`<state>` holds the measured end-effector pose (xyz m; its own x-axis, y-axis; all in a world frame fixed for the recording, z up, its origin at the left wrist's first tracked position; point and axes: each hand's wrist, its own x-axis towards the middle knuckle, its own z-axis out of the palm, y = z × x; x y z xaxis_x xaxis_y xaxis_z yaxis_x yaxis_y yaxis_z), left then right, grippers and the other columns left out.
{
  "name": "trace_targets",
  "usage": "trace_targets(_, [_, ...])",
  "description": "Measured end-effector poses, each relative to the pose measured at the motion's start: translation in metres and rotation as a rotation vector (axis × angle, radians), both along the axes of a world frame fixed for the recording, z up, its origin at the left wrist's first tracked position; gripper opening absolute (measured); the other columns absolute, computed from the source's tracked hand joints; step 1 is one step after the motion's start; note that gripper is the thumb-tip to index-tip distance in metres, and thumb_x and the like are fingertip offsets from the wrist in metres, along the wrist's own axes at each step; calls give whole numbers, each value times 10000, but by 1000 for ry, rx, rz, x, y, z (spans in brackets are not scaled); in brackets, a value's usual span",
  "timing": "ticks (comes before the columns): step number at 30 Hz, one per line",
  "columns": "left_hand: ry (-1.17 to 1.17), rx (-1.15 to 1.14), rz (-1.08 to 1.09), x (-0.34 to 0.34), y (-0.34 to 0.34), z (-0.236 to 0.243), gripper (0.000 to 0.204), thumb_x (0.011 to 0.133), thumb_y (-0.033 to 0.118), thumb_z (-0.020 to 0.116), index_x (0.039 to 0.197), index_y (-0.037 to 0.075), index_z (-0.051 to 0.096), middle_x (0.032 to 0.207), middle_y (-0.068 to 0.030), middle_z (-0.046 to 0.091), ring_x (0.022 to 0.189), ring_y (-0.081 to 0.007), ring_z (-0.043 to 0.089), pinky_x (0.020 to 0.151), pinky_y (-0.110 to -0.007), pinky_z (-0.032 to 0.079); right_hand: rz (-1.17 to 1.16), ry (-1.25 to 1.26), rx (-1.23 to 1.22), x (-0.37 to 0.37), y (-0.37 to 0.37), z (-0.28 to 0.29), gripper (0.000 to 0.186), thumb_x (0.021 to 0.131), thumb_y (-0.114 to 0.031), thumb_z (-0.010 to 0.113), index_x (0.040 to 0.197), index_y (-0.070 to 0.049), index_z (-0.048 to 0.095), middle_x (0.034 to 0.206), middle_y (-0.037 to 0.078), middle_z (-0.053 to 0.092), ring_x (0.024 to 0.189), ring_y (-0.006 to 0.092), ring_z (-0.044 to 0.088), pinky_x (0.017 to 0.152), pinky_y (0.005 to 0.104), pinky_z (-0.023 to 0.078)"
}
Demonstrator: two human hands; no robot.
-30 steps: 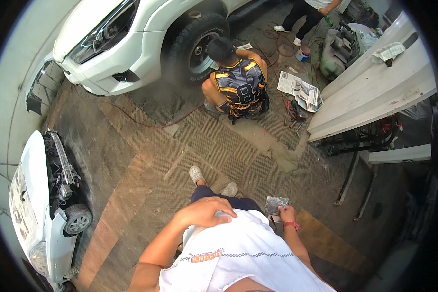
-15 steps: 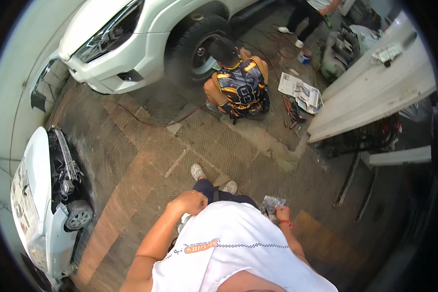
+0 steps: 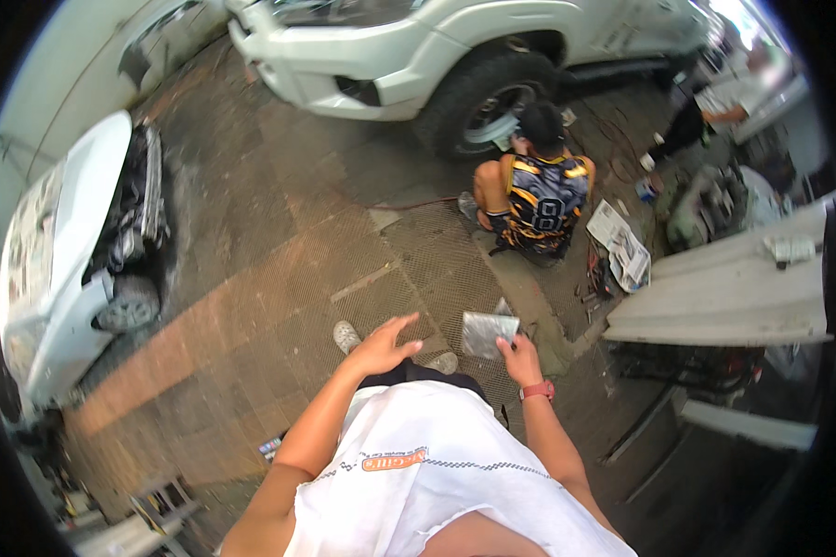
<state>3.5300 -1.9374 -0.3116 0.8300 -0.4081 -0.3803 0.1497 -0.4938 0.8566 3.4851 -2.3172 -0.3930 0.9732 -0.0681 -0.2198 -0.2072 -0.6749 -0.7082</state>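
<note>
My left hand (image 3: 388,343) hangs in the air over my white shirt (image 3: 418,446) and dark shorts, fingers loosely spread with nothing in them. Its wrist is bare. My right hand (image 3: 516,357) grips a thin grey, mottled square sheet (image 3: 489,330) by its near edge, out in front of my body; whether it is one piece or several I cannot tell. A red band (image 3: 537,390) is on my right wrist. My speckled light shoes (image 3: 346,336) stand on the patterned floor (image 3: 251,325).
A crouching co-worker (image 3: 543,195) works at the front wheel of a white vehicle (image 3: 362,46). A partly dismantled white car (image 3: 60,251) stands left. Newspaper (image 3: 613,241), hoses, tools and loose white panels (image 3: 715,288) lie right, near another person (image 3: 724,102). Walls edge the left.
My left hand has risen off my shirt and opened forward. My right hand has lifted the grey sheet up and leftward. The view has shifted, and the standing person shows more fully.
</note>
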Motion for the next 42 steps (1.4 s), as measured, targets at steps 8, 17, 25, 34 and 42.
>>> trace_targets(8, [239,-1007,767,13,172,40,588,1050,278,772,1544,48,552,1364,-65,706,1276,-164,643,1079,-368,517,430,-129,363,132,330,181,253,1017,-262,761,1085,-18,780,940,141,713,815,213,628,738,367,491])
trace_targets(17, [-358,-766,1260,-53,443,84,269,1109,196,675,1318,33,717,1271,-11,746,1174,-107,654,1055,-326,507,414,-235,693,192,641,195,307,1000,-96,758,1281,-14,665,1127,96,736,1054,145,662,939,323,543])
trace_targets(25, [-335,-719,1384,-72,526,64,369,1137,279,643,1402,24,671,1347,-34,717,1245,-138,631,1099,-351,485,635,303,842,209,836,160,274,1011,-119,784,1222,-30,633,1114,33,693,1041,100,626,920,290,526])
trace_targets(34, [-200,-357,1596,-83,673,57,449,1157,381,588,1397,5,640,1342,-66,718,1250,-152,629,1095,-359,496,1164,513,766,223,1082,124,250,1017,-153,781,1175,-42,622,1068,45,697,1036,141,642,958,345,535])
trace_targets(42, [0,-269,2124,-126,762,97,410,1102,268,680,1400,-11,640,1295,-81,749,1152,-162,688,1042,-362,531,1831,333,539,171,1292,143,255,994,-175,815,1148,-8,699,981,51,751,873,153,659,828,329,550])
